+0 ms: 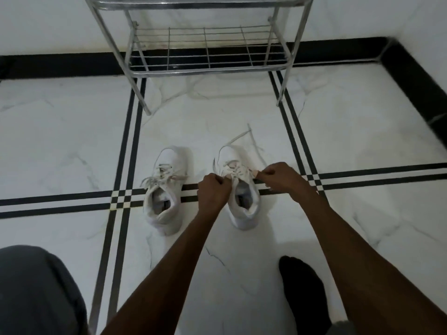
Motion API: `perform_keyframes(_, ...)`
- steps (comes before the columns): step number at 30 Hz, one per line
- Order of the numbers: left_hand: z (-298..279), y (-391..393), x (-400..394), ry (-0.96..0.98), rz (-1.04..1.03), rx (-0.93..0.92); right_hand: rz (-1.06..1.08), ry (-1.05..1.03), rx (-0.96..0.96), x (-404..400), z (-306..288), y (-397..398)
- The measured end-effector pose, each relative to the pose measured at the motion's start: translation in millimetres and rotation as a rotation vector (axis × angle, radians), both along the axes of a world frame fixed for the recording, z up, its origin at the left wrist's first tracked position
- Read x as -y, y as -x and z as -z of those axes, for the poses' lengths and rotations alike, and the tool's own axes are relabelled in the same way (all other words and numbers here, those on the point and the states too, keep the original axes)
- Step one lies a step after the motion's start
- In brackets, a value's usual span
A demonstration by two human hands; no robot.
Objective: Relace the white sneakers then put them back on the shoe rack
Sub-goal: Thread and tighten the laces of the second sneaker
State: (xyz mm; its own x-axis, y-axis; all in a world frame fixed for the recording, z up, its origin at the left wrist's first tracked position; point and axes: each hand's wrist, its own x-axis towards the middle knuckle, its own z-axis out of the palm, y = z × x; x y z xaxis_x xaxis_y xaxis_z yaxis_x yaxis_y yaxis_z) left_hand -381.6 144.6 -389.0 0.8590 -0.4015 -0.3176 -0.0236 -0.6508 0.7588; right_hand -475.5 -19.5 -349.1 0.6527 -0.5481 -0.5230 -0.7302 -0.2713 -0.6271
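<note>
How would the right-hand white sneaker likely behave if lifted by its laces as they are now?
The right-hand white sneaker would probably dangle and swing, since the thin flat white laces trail limply across the white marble floor. It looks light, with a soft padded collar. With the left hand and right hand pinching laces on either side, it may tilt heel-down.

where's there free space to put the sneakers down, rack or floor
The shoe rack's lower wire shelf is bare across its width. Open floor lies left of the left sneaker. Crowded: the right sneaker, with both hands on its laces.
</note>
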Motion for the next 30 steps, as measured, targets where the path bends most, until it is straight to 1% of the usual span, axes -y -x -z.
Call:
perform_keyframes(2,1,0,3,0.023,-0.055,-0.019,0.01,-0.1,0.018,-8,13,1)
perform_keyframes(3,2,-1,5,0.049,-0.083,-0.048,0.008,-0.099,0.053,-12,19,-1)
perform_keyframes(6,6,-7,2,0.152,-0.125,-0.109,0.025,-0.001,0.166,-27,25,-6)
perform_keyframes(8,9,-8,-2,0.213,-0.117,-0.159,0.044,0.009,0.23,-34,24,-10)
perform_keyframes(10,8,-7,-4,0.236,-0.112,-0.19,0.043,-0.002,0.263,-37,25,-14)
perform_keyframes(12,6,-8,-6,0.265,-0.137,-0.245,0.055,-0.075,0.281,-37,25,-17)
perform_keyframes(15,3,-12,-8,0.325,-0.167,-0.337,0.142,-0.243,0.271,-37,21,-21)
perform_keyframes(16,3,-13,-8,0.334,-0.161,-0.357,0.169,-0.271,0.265,-37,21,-22)
perform_keyframes(19,0,-16,-6,0.325,-0.134,-0.385,0.231,-0.243,0.264,-36,25,-26)
perform_keyframes(22,0,-18,-7,0.316,-0.1,-0.356,0.22,-0.153,0.279,-35,28,-27)
perform_keyframes(25,-1,-20,-11,0.33,-0.078,-0.294,0.153,0.011,0.292,-35,27,-29)
perform_keyframes(27,-4,-21,-12,0.29,-0.018,-0.168,0.097,0.113,0.302,-35,24,-31)
perform_keyframes(30,-7,-20,-12,0.2,0.11,0.121,0.032,0.26,0.288,-39,24,-31)
